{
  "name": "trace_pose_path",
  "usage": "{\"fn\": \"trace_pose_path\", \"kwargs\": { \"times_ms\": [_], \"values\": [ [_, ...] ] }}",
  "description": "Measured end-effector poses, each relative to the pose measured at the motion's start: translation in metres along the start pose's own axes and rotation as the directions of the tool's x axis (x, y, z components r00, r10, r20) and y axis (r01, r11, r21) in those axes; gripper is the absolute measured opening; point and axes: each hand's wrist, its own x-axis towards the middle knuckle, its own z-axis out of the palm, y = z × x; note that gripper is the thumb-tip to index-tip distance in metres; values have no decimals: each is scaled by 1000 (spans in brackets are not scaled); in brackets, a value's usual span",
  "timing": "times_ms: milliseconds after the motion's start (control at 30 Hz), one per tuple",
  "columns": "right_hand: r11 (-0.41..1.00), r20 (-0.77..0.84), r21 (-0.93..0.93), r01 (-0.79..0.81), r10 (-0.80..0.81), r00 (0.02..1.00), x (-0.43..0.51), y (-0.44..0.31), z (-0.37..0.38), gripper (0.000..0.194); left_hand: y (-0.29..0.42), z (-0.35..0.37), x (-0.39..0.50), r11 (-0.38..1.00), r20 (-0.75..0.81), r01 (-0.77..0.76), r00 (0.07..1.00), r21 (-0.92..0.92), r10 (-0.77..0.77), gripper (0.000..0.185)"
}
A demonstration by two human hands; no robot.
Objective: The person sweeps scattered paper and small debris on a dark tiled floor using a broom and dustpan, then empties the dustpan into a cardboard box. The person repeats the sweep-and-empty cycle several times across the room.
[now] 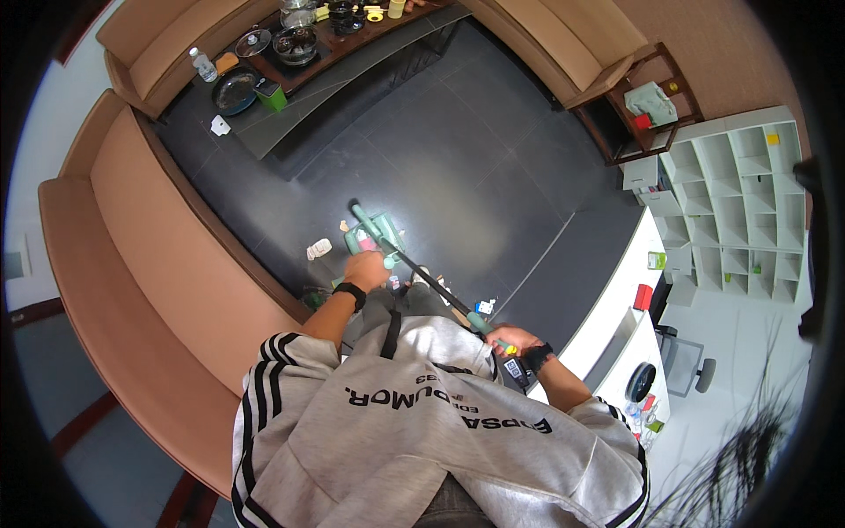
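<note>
My right hand (515, 340) is closed around the upper end of a broom (436, 284) with a black shaft and pale green grip. Its green head (366, 221) reaches down over a green dustpan (352, 243) on the floor, with something pink and whitish inside. Closed on a short pale green handle is my left hand (368, 269), just on the near side of the dustpan; whether that handle joins the dustpan cannot be told. A crumpled whitish piece (319, 249) and a small tan scrap (344, 226) lie left of the dustpan. More scraps lie near my feet.
A brown sofa (165, 264) runs along the left. The dark table (297, 112) ahead bears pans, glass lids and a bottle (202, 65). White shelves (739, 198) and a white counter (614, 284) stand at the right. A blue-and-white piece (485, 307) lies on the floor.
</note>
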Motion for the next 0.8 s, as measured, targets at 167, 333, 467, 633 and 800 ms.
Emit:
{"fn": "trace_pose_path", "kwargs": {
  "times_ms": [167,333,467,633,800],
  "values": [
    [994,-31,-96,48,-52,998,-26,-1,-9,12,-22,3,1,1000,-21,12,1000,-3,-12,39],
    [979,-103,-168,119,-138,985,-62,-6,-32,10,-39,9,-26,1000,-157,-5,988,-27,1,39],
    [973,-148,-179,146,-173,974,-73,-26,-62,10,-34,22,-69,986,-283,109,949,-124,-141,41],
    [910,-183,-367,195,-276,944,-54,-55,-103,12,-4,57,-138,935,-386,208,868,-288,-312,33],
    [875,-165,-432,217,-314,935,-30,-87,-129,10,42,101,-200,840,-411,336,755,-427,-511,34]
  ]
}}
